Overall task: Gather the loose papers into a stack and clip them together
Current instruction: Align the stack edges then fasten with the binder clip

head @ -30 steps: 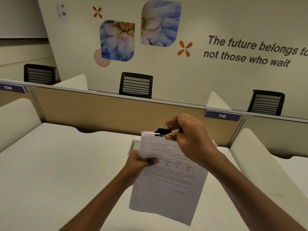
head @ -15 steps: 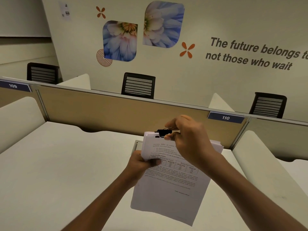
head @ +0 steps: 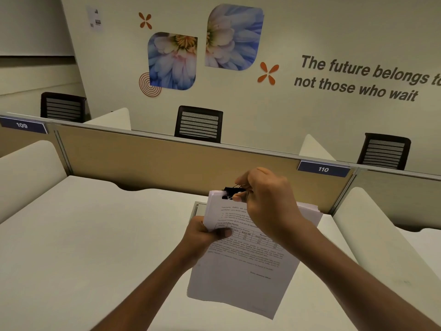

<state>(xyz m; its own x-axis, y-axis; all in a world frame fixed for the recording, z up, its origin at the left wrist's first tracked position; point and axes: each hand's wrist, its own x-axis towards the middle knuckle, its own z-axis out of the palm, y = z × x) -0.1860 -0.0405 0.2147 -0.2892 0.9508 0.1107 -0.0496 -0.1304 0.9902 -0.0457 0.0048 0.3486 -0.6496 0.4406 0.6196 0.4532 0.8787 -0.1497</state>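
Note:
A stack of printed white papers (head: 241, 278) is held up above the white desk, tilted, with its top edge away from me. My left hand (head: 202, 235) grips the stack's left edge, thumb on the front page. A black binder clip (head: 229, 192) sits on the top edge near the left corner. My right hand (head: 267, 201) pinches the clip's wire handles between thumb and fingers. That hand covers the upper middle of the page.
The white desk (head: 83, 235) spreads below, with a small cable slot (head: 199, 207) behind the papers. A tan partition (head: 167, 163) closes the far side, and white side dividers (head: 372, 235) flank the desk. Black chairs (head: 198, 124) stand beyond.
The clip and both hands stay in much the same grip on the papers. My view has tipped slightly, so the hands sit a little lower in the frame.

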